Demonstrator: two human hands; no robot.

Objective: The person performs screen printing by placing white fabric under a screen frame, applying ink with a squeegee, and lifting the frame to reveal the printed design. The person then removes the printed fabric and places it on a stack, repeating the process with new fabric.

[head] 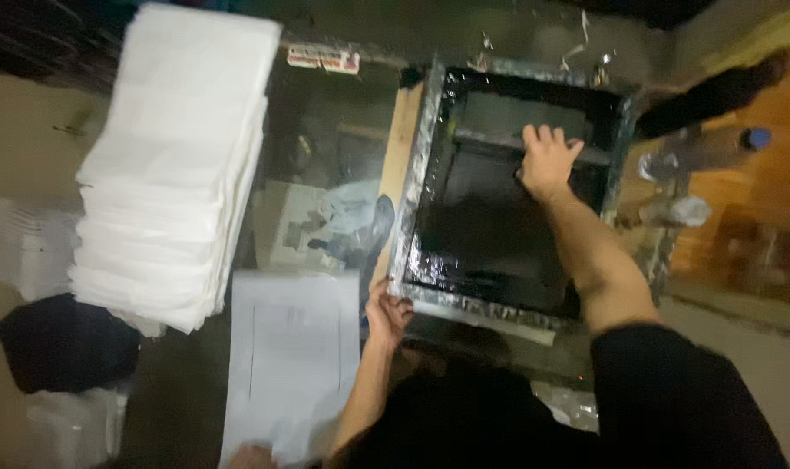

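The right hand [547, 161] grips the squeegee [508, 143] lying crosswise at the upper part of the frame [416, 165], while the left hand [388, 311] clasps its lower-left corner.

Blurred frame, several things cut off

Right hand [547, 161] hides part of the squeegee [499, 143]; print [343, 226] under glass too smeared to read; white sheet [290, 365] cut by bottom edge; bottles [677, 187] blurred.
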